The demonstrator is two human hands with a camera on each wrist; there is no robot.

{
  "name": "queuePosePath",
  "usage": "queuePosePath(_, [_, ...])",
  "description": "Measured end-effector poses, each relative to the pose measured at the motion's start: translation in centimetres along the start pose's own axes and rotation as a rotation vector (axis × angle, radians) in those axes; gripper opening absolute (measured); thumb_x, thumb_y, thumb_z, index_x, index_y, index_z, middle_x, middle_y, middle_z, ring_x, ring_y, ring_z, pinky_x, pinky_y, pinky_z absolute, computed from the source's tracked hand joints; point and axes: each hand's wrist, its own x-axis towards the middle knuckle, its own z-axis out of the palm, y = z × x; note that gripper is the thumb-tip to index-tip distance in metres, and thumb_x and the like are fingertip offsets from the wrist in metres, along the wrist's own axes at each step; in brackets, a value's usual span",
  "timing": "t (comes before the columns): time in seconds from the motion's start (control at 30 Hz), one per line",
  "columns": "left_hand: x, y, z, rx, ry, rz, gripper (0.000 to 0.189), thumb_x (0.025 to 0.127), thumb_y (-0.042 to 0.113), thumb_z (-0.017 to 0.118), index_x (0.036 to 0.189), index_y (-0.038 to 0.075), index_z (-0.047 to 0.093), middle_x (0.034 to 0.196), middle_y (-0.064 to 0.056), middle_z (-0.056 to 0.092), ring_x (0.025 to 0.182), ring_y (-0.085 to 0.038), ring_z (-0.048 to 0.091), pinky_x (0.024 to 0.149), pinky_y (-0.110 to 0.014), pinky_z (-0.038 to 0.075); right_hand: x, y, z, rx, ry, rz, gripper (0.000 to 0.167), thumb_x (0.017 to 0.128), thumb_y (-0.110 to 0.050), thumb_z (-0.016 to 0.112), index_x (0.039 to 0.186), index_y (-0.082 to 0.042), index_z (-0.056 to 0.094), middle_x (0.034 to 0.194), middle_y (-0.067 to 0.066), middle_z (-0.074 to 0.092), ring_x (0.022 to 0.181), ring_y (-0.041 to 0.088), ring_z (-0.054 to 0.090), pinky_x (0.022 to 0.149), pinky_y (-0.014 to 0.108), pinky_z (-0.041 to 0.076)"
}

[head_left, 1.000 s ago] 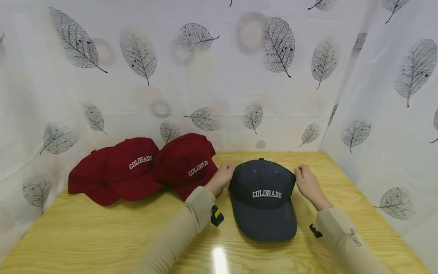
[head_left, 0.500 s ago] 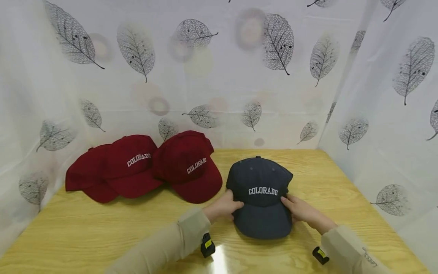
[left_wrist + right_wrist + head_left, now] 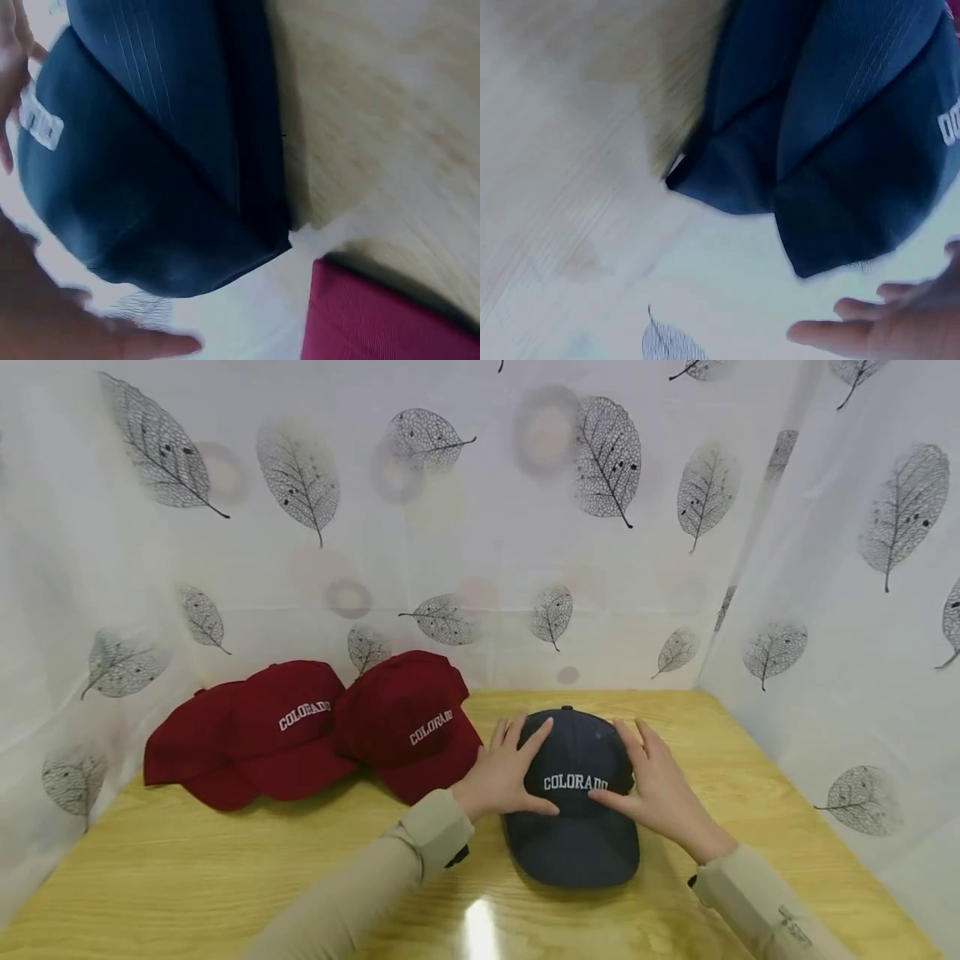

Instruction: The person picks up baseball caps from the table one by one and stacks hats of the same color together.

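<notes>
A navy baseball cap (image 3: 573, 843) with white COLORADO lettering lies on the wooden table, brim toward me. My left hand (image 3: 504, 774) is spread at the left side of its crown, thumb over the front near the lettering. On the other side, my right hand (image 3: 663, 789) has its fingers spread, its thumb overlapping the last letters. The left wrist view shows the navy cap (image 3: 150, 187) with left-hand fingers (image 3: 150, 343) extended beside the crown. In the right wrist view, straight right-hand fingers (image 3: 832, 334) stand apart from the cap (image 3: 855, 165).
Dark red COLORADO caps sit in an overlapping row at the back left: a right one (image 3: 397, 714), a middle one (image 3: 285, 735) and a left one (image 3: 191, 747). A white leaf-print curtain (image 3: 480, 552) borders the table (image 3: 225, 877) at the back and sides.
Both hands first pinched the crown's sides, then held the cap lower near the brim. Now they have let go and moved up, fingers spread beside the crown. The cap stays almost in place.
</notes>
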Motion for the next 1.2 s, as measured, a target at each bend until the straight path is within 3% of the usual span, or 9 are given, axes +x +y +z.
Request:
queuePosePath(0.1, [1.6,-0.6,0.4,0.059,-0.077,0.035,0.113,0.057,0.062,0.07,0.142,0.03,0.002,0.147,-0.009,-0.005,0.129,-0.04,-0.001,0.089,-0.06,0.028,1.5,0.0,0.9,-0.005,-0.097,-0.023,0.101,0.066,-0.058,0.066,0.142,-0.015,0.015,0.137,0.032,0.011,0.12,0.052,0.018,0.083,0.066,0.026])
queuePosePath(0.4, [3.5,-2.4,2.1,-0.108,-0.154,-0.049,0.115,0.053,0.055,0.076,0.142,0.029,0.008,0.145,-0.01,0.002,0.122,-0.038,0.022,0.087,-0.047,0.037,4.0,1.2,3.3,0.133,-0.281,0.02,0.096,0.068,-0.055,0.067,0.141,-0.014,0.02,0.133,0.032,0.021,0.115,0.054,0.025,0.079,0.062,0.034])
queuePosePath(0.63, [3.7,-2.4,2.4,-0.114,-0.127,-0.052,0.116,0.053,0.055,0.077,0.142,0.028,0.008,0.144,-0.011,0.001,0.118,-0.036,0.025,0.085,-0.044,0.039,4.4,1.3,3.7,0.155,-0.285,0.017,0.095,0.067,-0.056,0.067,0.14,-0.015,0.022,0.133,0.031,0.02,0.114,0.054,0.022,0.078,0.063,0.034])
queuePosePath(0.77, [3.3,-2.0,2.4,-0.166,-0.151,-0.104,0.118,0.056,0.052,0.077,0.143,0.026,0.001,0.144,-0.016,-0.004,0.125,-0.04,0.015,0.09,-0.049,0.035,3.9,2.1,3.0,0.294,-0.265,0.057,0.087,0.077,-0.047,0.062,0.141,-0.01,0.016,0.137,0.028,0.016,0.121,0.048,0.018,0.087,0.061,0.027])
queuePosePath(0.9, [2.5,-2.2,1.2,-0.332,-0.167,-0.214,0.116,0.064,0.045,0.075,0.142,0.013,-0.005,0.143,-0.022,-0.001,0.128,-0.039,0.012,0.096,-0.047,0.028,3.3,2.8,0.7,0.512,-0.278,0.219,0.08,0.089,-0.042,0.047,0.141,-0.003,0.0,0.141,0.028,0.002,0.126,0.046,0.008,0.095,0.06,0.016])
queuePosePath(1.0, [2.3,-2.8,0.0,-0.448,-0.176,-0.274,0.108,0.071,0.041,0.072,0.14,0.001,0.0,0.142,-0.022,0.011,0.126,-0.032,0.024,0.098,-0.041,0.027,2.9,3.3,-0.7,0.607,-0.366,0.367,0.084,0.09,-0.05,0.036,0.139,-0.001,-0.012,0.141,0.028,-0.012,0.126,0.047,-0.002,0.095,0.061,0.012])
queuePosePath(1.07, [2.3,-3.1,-0.5,-0.527,-0.197,-0.293,0.096,0.074,0.036,0.07,0.139,-0.003,0.011,0.134,-0.023,0.031,0.103,-0.026,0.048,0.087,-0.036,0.038,2.8,3.4,-1.0,0.656,-0.445,0.429,0.087,0.09,-0.054,0.032,0.136,0.0,-0.017,0.14,0.027,-0.017,0.126,0.045,-0.006,0.096,0.06,0.01])
queuePosePath(1.1, [2.3,-3.2,-0.7,-0.564,-0.208,-0.301,0.09,0.075,0.033,0.07,0.137,-0.003,0.016,0.129,-0.022,0.037,0.086,-0.024,0.052,0.079,-0.035,0.041,2.8,3.4,-0.9,0.683,-0.479,0.451,0.088,0.089,-0.055,0.031,0.135,0.001,-0.019,0.14,0.026,-0.019,0.126,0.044,-0.007,0.096,0.06,0.011])
queuePosePath(1.2, [2.4,-3.2,-0.5,-0.733,-0.223,-0.323,0.081,0.075,0.022,0.071,0.136,-0.002,0.024,0.121,-0.017,0.044,0.078,-0.018,0.049,0.074,-0.033,0.043,3.0,3.0,-0.2,0.795,-0.524,0.483,0.089,0.089,-0.054,0.034,0.135,0.0,-0.02,0.141,0.023,-0.019,0.127,0.042,-0.007,0.097,0.058,0.014])
